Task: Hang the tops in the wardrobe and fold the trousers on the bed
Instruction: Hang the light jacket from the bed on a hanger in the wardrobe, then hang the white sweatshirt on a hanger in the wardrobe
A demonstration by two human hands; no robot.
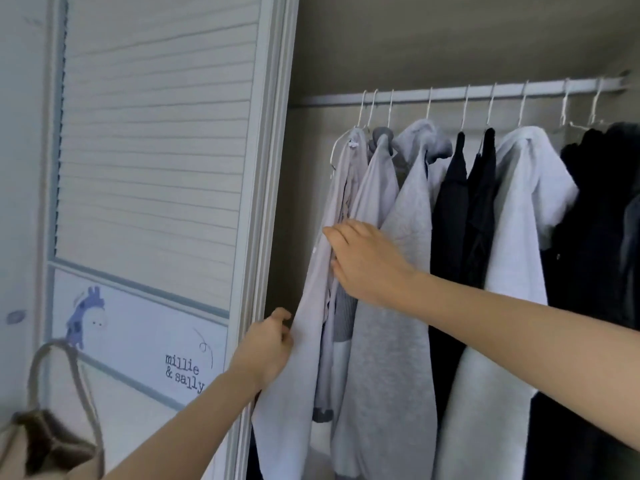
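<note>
A pale lilac top (304, 341) hangs on a white hanger at the left end of the wardrobe rail (450, 93). My left hand (270, 348) pinches the top's left edge low down, by the door frame. Higher up, my right hand (363, 258) lies with spread fingers against the same top and the grey garment beside it. Several more tops hang to the right: a grey hoodie (401, 271), two black garments (464, 209), a white hoodie (512, 237) and dark clothes at the far right. No trousers or bed are in view.
The white slatted wardrobe door (156, 150) stands at the left, with a giraffe sticker and lettering on its lower panel. A beige bag with a rope handle (52, 427) hangs at the bottom left. Hangers crowd the rail.
</note>
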